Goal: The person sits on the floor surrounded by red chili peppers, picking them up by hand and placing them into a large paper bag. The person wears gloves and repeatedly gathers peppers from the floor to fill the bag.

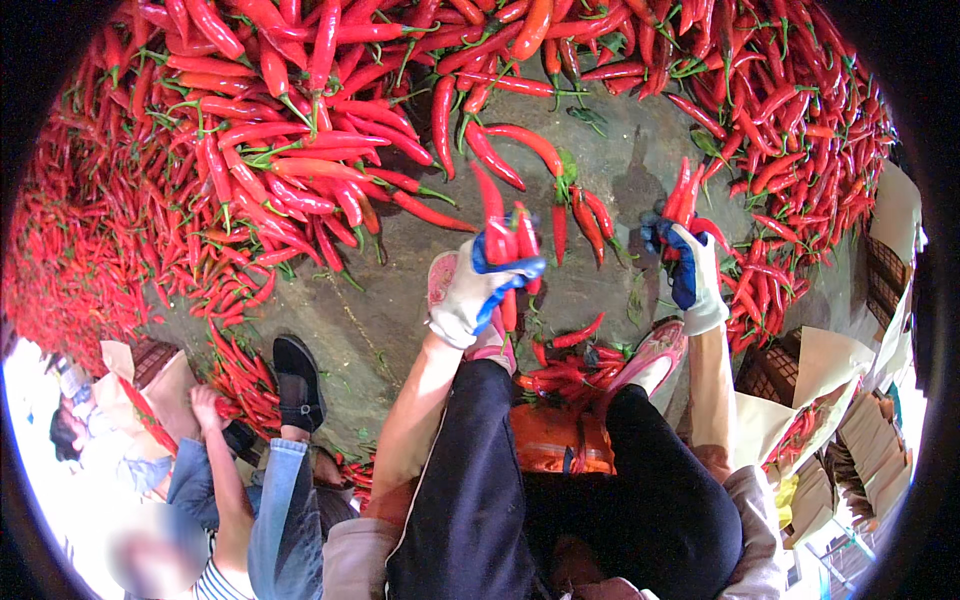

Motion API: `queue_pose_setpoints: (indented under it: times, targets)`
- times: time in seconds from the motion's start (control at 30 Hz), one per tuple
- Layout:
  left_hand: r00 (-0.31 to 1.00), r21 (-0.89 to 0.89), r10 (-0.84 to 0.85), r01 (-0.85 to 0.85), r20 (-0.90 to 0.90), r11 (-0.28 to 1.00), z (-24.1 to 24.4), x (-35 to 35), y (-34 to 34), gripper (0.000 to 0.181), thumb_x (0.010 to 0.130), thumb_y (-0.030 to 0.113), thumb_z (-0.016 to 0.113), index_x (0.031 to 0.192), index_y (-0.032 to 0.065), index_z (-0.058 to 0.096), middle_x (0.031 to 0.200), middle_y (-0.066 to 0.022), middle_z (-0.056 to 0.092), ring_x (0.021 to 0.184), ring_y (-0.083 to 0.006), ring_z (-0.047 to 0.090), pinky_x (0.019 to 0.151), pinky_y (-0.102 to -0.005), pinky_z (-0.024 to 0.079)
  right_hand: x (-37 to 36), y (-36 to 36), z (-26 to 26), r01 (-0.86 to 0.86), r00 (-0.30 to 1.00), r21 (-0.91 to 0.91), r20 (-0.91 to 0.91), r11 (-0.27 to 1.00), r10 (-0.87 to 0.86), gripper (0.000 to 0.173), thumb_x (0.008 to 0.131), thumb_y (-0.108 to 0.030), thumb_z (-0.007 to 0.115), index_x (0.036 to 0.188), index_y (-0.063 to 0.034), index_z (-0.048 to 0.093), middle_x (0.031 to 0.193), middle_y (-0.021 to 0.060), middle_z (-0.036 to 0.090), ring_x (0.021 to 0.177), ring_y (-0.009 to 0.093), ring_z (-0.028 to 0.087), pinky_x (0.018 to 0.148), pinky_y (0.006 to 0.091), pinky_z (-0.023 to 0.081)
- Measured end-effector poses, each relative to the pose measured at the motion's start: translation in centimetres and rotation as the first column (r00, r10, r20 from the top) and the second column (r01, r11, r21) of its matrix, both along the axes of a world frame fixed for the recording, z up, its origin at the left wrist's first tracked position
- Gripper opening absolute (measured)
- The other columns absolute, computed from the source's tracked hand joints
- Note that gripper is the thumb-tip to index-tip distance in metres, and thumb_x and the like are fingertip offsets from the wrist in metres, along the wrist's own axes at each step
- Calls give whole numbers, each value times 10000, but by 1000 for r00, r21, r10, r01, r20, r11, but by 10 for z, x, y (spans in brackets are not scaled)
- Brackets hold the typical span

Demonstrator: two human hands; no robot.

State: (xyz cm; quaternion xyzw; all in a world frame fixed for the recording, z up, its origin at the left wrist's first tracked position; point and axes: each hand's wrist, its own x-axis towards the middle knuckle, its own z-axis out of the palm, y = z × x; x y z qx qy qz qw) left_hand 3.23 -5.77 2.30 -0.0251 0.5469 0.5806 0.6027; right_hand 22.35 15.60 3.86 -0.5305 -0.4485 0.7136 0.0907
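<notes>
My left hand (pixel 480 281), in a white work glove with blue coated fingers, is closed around a few red chili peppers (pixel 491 206) whose tips point up and away. To the right, my right hand (pixel 684 262) wears the same kind of glove and grips a small bunch of red chili peppers (pixel 681 196). Between the hands, several loose chili peppers (pixel 586 225) with green stems lie on the grey ground (pixel 390 292). A small pile of chili peppers (pixel 566 375) sits between my pink shoes (pixel 660 349). Some of the fingers are hidden behind the gloves and peppers.
Large heaps of red chili peppers (pixel 225 127) spread ahead and left, with another heap (pixel 780 150) at right. Paper-lined plastic crates (pixel 776 371) stand at right. An orange item (pixel 562 439) lies between my legs. At lower left sits another person (pixel 281 487), one hand (pixel 206 409) near a paper-lined crate.
</notes>
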Motion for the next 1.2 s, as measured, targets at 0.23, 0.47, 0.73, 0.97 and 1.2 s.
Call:
queue_pose_setpoints:
  times: [0.23, 0.47, 0.73, 0.97, 1.2]
  targets:
    - [931, 131, 328, -349, 163, 928, -16, -5, -25, 572, 804, 87, 654, 1330, 25, 436, 876, -35, 584, 776, -167, 604, 719, -322, 534, -40, -28, -7, -639, 763, 548, 540, 540, 355, 522, 688, -244, 775, 1131, -41, 587, 993, 177, 652, 885, 339, 643, 805, 379, 497]
    - [887, 103, 386, -422, 254, 901, -13, -3, -12, 495, 818, 105, 649, 1273, 32, 469, 855, -47, 574, 765, -201, 599, 723, -376, 531, -52, -32, -12, -838, 544, 468, 765, 283, 345, 576, 684, -313, 715, 1178, -57, 566, 1026, 203, 622, 946, 374, 605, 832, 434, 487]
    - [912, 117, 378, -398, 158, 910, -12, -12, -23, 488, 819, 111, 651, 1265, 33, 468, 854, -52, 575, 769, -200, 596, 742, -388, 527, 7, -40, 24, -987, 147, 24, 527, 159, 837, 573, 635, -311, 762, 1113, -39, 600, 969, 218, 642, 928, 402, 607, 830, 447, 489]
    - [883, 155, 462, -470, 84, 869, 3, -8, -17, 520, 772, 119, 719, 1238, 10, 516, 872, -51, 610, 761, -185, 640, 708, -346, 563, -69, -72, 8, -793, 609, 496, 658, 355, 442, 542, 681, -288, 745, 1129, -39, 570, 1003, 186, 625, 897, 384, 611, 789, 434, 499]
    - [953, 199, 302, -295, -4, 934, -4, -19, -32, 519, 799, 144, 683, 1259, 0, 491, 947, -92, 626, 805, -230, 639, 731, -346, 536, -52, -56, -11, -953, 231, 300, 624, 44, 746, 532, 680, -339, 720, 1109, -47, 601, 993, 188, 640, 945, 347, 617, 830, 422, 495]
